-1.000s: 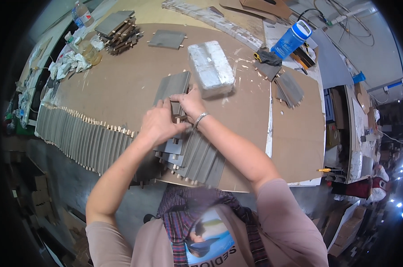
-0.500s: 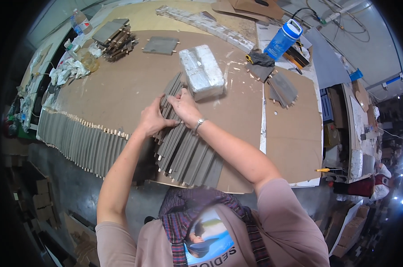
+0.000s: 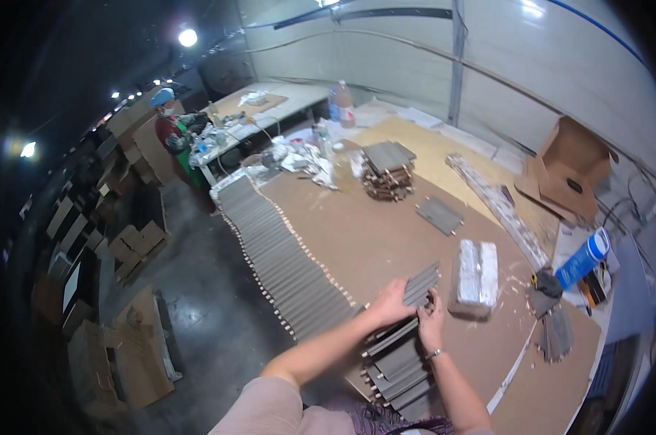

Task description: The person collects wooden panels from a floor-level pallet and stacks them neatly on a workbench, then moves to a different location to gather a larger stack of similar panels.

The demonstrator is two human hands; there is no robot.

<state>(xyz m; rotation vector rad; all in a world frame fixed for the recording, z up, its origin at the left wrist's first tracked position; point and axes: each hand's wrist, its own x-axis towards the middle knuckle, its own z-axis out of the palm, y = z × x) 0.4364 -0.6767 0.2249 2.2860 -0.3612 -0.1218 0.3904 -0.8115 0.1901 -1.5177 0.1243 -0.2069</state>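
Both my hands are at a stack of thin grey slats [image 3: 397, 366] with pale wooden pegs at their ends. My left hand [image 3: 390, 304] is closed on the left side of a few upper slats [image 3: 421, 283]. Against their near right side is my right hand [image 3: 431, 322], its fingers bent round their edge and a band at its wrist. Just right of these slats stands a white block wrapped in shiny film [image 3: 475, 275]. To the left, a long row of grey pegged slats [image 3: 284, 250] runs along the table edge.
Beyond lie a pile of pegged boards [image 3: 388, 170] and a single board [image 3: 440, 215]. A blue bottle [image 3: 583, 259], a fan of boards [image 3: 556, 333] and an open cardboard box [image 3: 571, 170] are to the right. A co-worker [image 3: 176, 138] stands far left.
My view has swung left and up, bringing in the co-worker, the floor and the wall. Both hands remain at the slats, with the upper few now gripped between them.
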